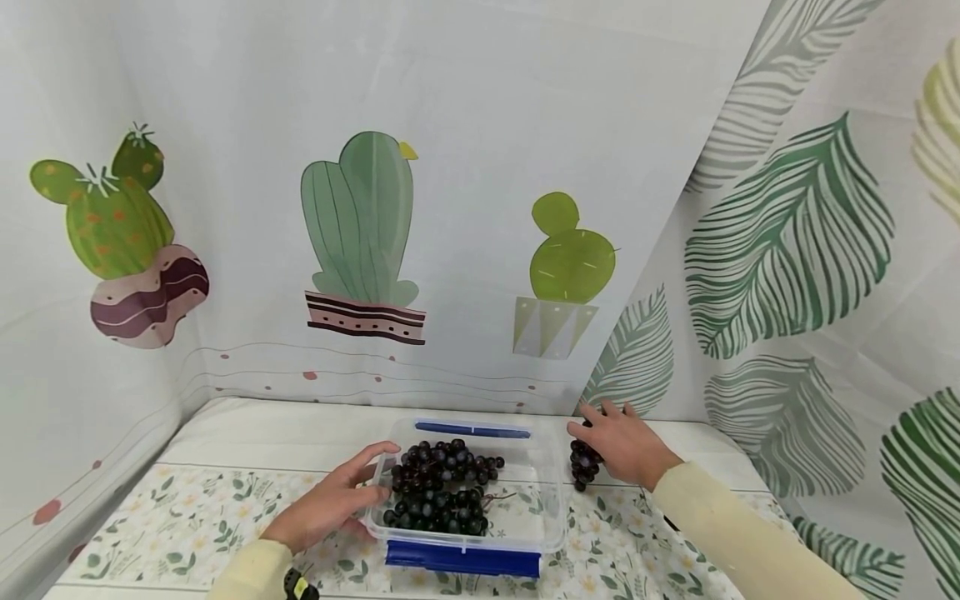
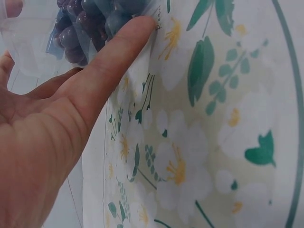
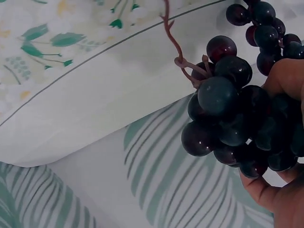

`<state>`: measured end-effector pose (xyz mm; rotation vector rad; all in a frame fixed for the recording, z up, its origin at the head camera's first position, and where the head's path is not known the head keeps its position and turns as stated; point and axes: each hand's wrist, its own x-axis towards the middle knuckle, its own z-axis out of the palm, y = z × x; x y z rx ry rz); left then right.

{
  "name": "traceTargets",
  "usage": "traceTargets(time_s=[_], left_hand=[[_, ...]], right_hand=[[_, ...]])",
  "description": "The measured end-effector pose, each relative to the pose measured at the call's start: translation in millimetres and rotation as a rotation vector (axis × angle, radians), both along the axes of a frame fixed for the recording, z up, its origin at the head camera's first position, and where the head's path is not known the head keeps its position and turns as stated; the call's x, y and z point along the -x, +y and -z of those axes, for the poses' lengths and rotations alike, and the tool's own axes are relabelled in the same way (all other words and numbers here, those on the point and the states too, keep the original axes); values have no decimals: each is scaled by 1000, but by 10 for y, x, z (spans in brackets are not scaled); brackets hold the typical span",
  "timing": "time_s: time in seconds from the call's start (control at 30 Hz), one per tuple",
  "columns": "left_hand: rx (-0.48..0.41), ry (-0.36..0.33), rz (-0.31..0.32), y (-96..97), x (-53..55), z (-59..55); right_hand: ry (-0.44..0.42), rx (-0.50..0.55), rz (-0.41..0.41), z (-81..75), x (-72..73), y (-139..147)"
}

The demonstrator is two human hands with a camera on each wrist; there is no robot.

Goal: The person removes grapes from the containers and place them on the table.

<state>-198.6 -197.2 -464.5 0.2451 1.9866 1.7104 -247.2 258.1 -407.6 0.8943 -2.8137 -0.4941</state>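
Observation:
A clear plastic container [image 1: 551, 500] with blue clip flaps stands on the table, with bunches of dark grapes [image 1: 435, 479] lying mostly in its left half. At the container's left side, my left hand [image 1: 333, 504] grips the wall. Its thumb [image 2: 111, 54] lies along the outside in the left wrist view. Right of the container, my right hand [image 1: 626, 446] holds a bunch of dark grapes [image 3: 228, 114] with a brown stem. More grapes [image 3: 268, 35] show beside it in the right wrist view; whether they belong to the same bunch I cannot tell. The palm hides part of the held bunch.
A floral cloth [image 1: 180, 525] with a white border covers the table. Behind it hangs a white curtain with printed cacti [image 1: 360, 233]; a leaf-patterned curtain [image 1: 787, 250] hangs at the right. The container's front blue flap [image 1: 462, 558] hangs outward.

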Motion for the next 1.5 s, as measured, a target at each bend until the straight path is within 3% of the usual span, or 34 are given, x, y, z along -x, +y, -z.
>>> traceTargets(time_s=[0.33, 0.77, 0.97, 1.5], left_hand=[[-3, -1, 2, 2, -3, 7], [9, 0, 5, 10, 7, -6], [8, 6, 10, 10, 1, -25], [8, -3, 1, 14, -7, -37]], right_hand=[[-24, -35, 16, 75, -9, 163], [5, -93, -3, 210, -37, 349], [-34, -103, 8, 294, -52, 434], [-71, -22, 77, 553, -81, 540]])
